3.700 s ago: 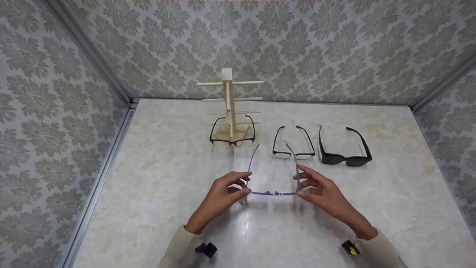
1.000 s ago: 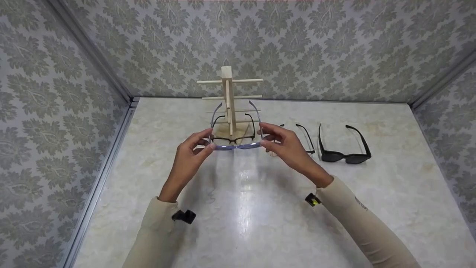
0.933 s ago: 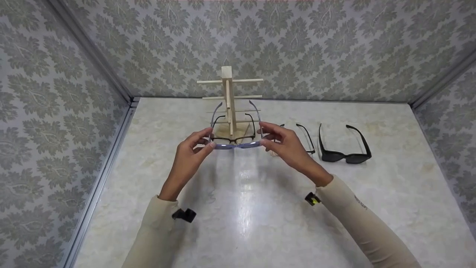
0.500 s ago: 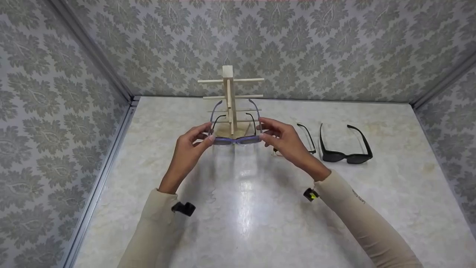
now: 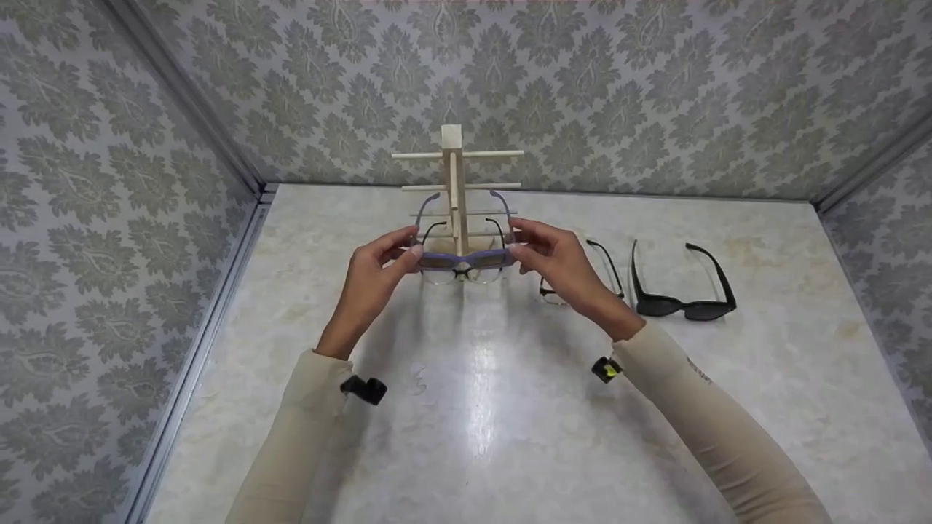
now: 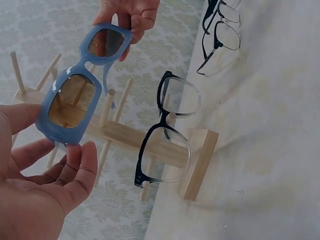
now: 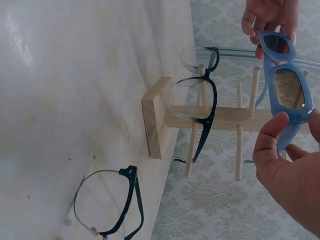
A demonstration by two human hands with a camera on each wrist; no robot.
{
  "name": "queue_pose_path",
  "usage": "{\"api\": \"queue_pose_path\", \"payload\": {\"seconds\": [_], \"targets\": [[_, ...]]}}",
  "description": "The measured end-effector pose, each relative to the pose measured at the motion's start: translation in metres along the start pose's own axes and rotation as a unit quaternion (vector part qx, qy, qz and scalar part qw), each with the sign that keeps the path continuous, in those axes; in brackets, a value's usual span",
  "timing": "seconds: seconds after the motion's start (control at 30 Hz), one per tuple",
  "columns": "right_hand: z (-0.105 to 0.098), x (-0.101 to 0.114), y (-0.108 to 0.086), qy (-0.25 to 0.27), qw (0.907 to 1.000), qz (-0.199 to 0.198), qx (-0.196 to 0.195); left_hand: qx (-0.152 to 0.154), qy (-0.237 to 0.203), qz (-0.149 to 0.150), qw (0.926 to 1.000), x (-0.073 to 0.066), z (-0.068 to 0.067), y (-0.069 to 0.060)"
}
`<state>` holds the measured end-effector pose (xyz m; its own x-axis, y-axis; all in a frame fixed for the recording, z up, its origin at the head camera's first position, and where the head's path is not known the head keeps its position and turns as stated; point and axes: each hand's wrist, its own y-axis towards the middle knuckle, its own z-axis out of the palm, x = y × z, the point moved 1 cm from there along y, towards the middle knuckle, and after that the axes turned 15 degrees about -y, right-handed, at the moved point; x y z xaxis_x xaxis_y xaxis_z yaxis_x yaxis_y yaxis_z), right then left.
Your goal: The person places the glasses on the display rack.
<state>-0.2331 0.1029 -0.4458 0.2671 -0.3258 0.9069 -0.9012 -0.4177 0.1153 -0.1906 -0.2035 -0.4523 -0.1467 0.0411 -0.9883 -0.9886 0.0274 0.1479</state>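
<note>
Both hands hold blue-framed sunglasses (image 5: 466,260) level in front of a wooden stand (image 5: 452,138). The left hand (image 5: 373,284) pinches the frame's left end by the hinge; the right hand (image 5: 564,269) pinches the right end. In the left wrist view the blue sunglasses (image 6: 61,100) are above the black-and-clear glasses (image 6: 162,125) that hang on the stand's lowest pegs. The right wrist view shows the blue sunglasses (image 7: 290,90) beside the stand's pegs, their temples reaching back past the post. Whether they touch a peg, I cannot tell.
Right of the stand, black half-rim glasses (image 5: 606,262) lie on the table (image 5: 466,451), partly hidden by the right hand. Farther right are black sunglasses (image 5: 684,307). A patterned wall (image 5: 553,87) stands behind the table, with side walls left and right.
The blue sunglasses were carried from the table's front middle up and left to the stand. Over the last second both hands have lifted them slightly, and the lenses now face the head camera more.
</note>
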Motion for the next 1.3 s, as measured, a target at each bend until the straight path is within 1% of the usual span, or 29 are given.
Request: {"api": "queue_pose_path", "payload": {"seconds": [0.37, 0.57, 0.83, 1.07, 1.3], "targets": [[0.001, -0.005, 0.008, 0.004, 0.9999, 0.012, -0.006, -0.004, 0.003, -0.023, 0.9997, 0.003, -0.002, 0.012], [0.003, -0.008, 0.012, 0.014, 0.9997, 0.02, -0.007, -0.008, -0.004, -0.035, 0.9993, 0.003, -0.002, 0.017], [0.006, -0.011, 0.015, 0.016, 0.9995, 0.026, -0.007, -0.009, -0.02, -0.045, 0.9988, 0.009, -0.004, 0.022], [0.008, -0.013, 0.017, 0.011, 0.9993, 0.034, -0.007, -0.019, -0.024, -0.057, 0.9979, 0.015, -0.004, 0.025], [0.01, -0.016, 0.018, 0.007, 0.9993, 0.036, -0.011, -0.014, -0.032, -0.06, 0.9976, 0.019, -0.005, 0.027]]}}
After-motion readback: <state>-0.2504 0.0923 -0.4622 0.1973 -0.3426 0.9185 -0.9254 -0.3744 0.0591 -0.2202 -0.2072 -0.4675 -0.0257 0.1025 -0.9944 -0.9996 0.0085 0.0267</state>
